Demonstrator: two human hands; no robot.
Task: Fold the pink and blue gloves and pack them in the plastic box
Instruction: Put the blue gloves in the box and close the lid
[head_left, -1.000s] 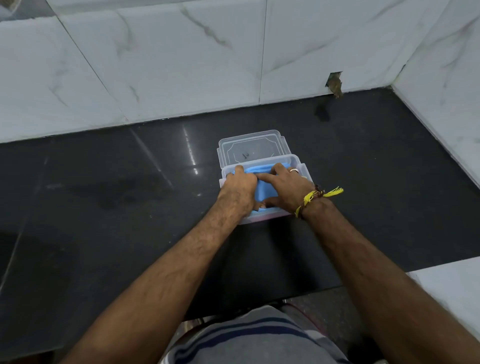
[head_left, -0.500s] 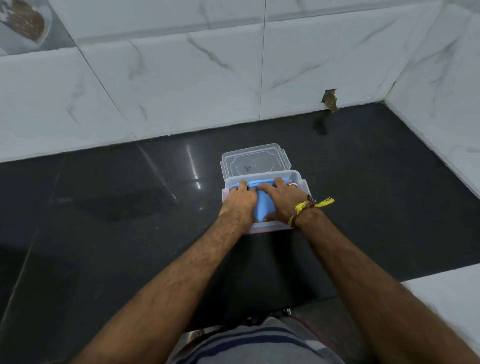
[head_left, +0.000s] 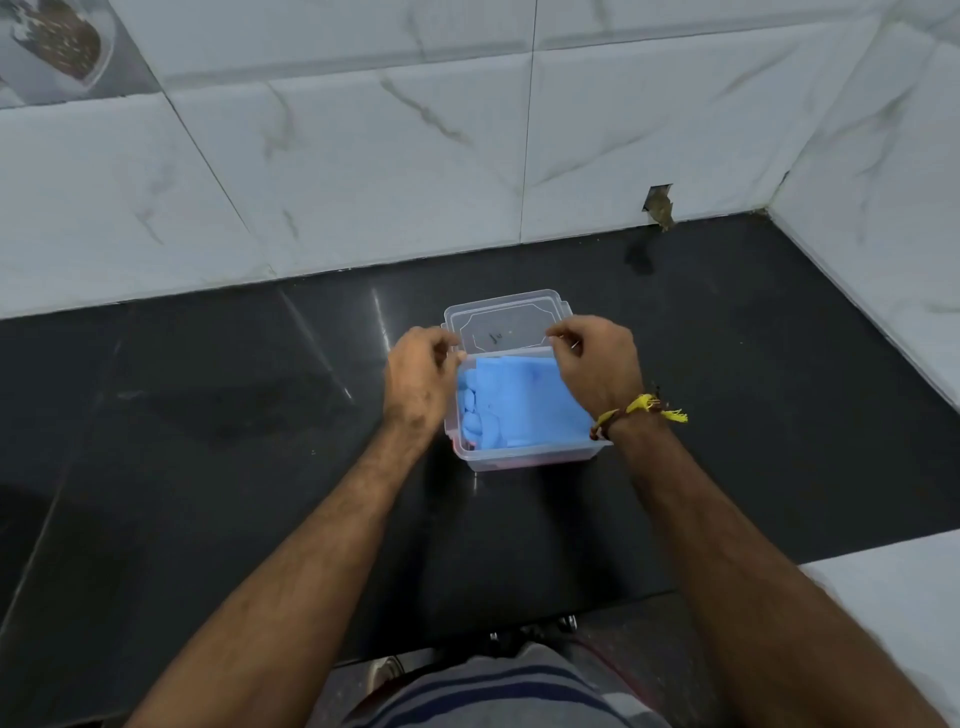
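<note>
Left hand (head_left: 418, 376) at the box's far left corner, fingers curled together, seemingly pinching the near edge of the lid (head_left: 506, 322). The clear plastic box (head_left: 524, 458) sits mid-worktop. Folded blue gloves (head_left: 519, 408) lie flat inside, filling it; a sliver of pink shows beneath at the near-left corner, likely the pink gloves. Right hand (head_left: 597, 364) mirrors the left at the far right corner, fingers bunched on the lid edge, probably to swing it over. Black polished worktop (head_left: 208, 415), glossy. White marbled wall tiles (head_left: 363, 182) behind and right.
</note>
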